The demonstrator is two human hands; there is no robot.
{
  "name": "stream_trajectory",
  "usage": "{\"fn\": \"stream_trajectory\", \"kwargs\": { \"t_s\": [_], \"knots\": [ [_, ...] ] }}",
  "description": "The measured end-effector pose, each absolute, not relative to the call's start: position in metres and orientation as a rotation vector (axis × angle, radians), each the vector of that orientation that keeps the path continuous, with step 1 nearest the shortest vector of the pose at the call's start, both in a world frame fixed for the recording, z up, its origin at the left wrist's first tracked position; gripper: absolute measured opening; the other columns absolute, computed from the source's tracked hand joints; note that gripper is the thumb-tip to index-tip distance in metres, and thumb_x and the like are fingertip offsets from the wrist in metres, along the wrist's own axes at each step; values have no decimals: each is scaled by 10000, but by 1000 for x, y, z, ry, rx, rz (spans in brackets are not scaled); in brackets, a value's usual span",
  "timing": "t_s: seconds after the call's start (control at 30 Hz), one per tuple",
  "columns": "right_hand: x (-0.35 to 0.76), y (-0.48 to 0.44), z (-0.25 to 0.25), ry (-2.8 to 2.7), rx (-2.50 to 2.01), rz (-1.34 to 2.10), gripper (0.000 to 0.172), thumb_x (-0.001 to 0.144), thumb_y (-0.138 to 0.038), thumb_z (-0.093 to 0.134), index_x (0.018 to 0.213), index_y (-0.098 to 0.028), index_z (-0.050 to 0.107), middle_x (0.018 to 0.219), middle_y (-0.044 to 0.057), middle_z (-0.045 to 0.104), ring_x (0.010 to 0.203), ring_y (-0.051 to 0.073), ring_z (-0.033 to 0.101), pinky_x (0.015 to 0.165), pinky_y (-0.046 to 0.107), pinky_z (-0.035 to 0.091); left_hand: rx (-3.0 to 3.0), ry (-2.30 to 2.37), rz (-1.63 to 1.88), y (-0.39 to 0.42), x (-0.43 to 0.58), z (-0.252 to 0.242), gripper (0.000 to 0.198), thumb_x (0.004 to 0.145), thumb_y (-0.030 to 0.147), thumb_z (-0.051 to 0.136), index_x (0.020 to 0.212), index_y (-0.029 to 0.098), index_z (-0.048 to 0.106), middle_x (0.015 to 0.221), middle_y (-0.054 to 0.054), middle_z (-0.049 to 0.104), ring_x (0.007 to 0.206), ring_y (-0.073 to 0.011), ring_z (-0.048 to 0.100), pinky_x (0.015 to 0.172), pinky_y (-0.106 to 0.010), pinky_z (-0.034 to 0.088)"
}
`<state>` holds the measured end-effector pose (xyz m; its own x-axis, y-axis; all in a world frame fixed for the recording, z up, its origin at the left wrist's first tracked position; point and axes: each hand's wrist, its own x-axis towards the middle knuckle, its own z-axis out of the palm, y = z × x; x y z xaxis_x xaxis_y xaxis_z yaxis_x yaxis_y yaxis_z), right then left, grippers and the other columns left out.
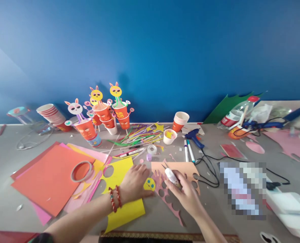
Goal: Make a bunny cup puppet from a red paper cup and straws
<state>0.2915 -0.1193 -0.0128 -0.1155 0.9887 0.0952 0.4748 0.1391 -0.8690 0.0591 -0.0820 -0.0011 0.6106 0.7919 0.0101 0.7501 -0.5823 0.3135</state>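
My left hand (pixel 136 180), wearing red bead bracelets (pixel 115 198), is over a yellow paper sheet (pixel 126 211) with round cut-outs. Its thumb and fingers are spread around a yellow paper disc (pixel 149 184) with a drawn face; whether they touch it is unclear. In my right hand (pixel 184 190) is a pair of small white-handled scissors (pixel 171 177), closed in my fingers, tips pointing away from me. Below the scissors lie a pink paper scrap (pixel 170 205) full of round holes and a peach sheet (pixel 184 166) with cut-outs.
Decorated red cups (pixel 85 130) with paper rabbit faces stand at the back left. Pipe cleaners (pixel 137 136), a small cup (pixel 169 136), markers (pixel 188 152) and a blue glue gun (pixel 194 136) with its cord lie behind. Orange sheets (pixel 53 179) carry a tape roll (pixel 81 170).
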Motion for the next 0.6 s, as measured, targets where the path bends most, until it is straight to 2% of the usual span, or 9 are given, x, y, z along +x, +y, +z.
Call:
{"fn": "stream_trajectory", "kwargs": {
  "t_s": [0.07, 0.27, 0.47, 0.6],
  "knots": [
    [287, -118, -13, -1694, -1414, 911, 277, 935, -464, 577, 1038, -213, 635, 879, 50, 729, 780, 230, 697, 682, 275, 556, 2543, 1304, 158, -94, 63, -4, 609, 696, 601, 788, 1102, 183, 614, 1094, -105, 645, 1013, -320, 604, 892, -454, 494],
    [280, -117, -12, -1714, -1374, 917, 265, 937, -434, 584, 1064, -208, 642, 961, 69, 751, 859, 249, 713, 725, 289, 559, 2502, 1336, 127, -98, 67, -2, 378, 788, 383, 761, 1055, 177, 592, 1109, -95, 627, 1041, -295, 582, 906, -420, 479],
    [280, -120, -11, -1669, -1402, 860, 216, 897, -423, 612, 944, -214, 634, 839, 47, 714, 738, 227, 674, 680, 292, 551, 2450, 1335, 212, -102, 67, -4, 313, 807, 275, 713, 1054, 197, 536, 1094, -86, 636, 1022, -288, 598, 901, -428, 483],
    [277, -119, -15, -1638, -1388, 875, 138, 849, -340, 621, 792, -227, 565, 669, -20, 577, 609, 180, 564, 580, 257, 490, 2286, 1303, 312, -105, 65, -14, 260, 832, 147, 632, 1042, 216, 495, 1056, -62, 655, 945, -243, 633, 843, -377, 494]
  ]
}}
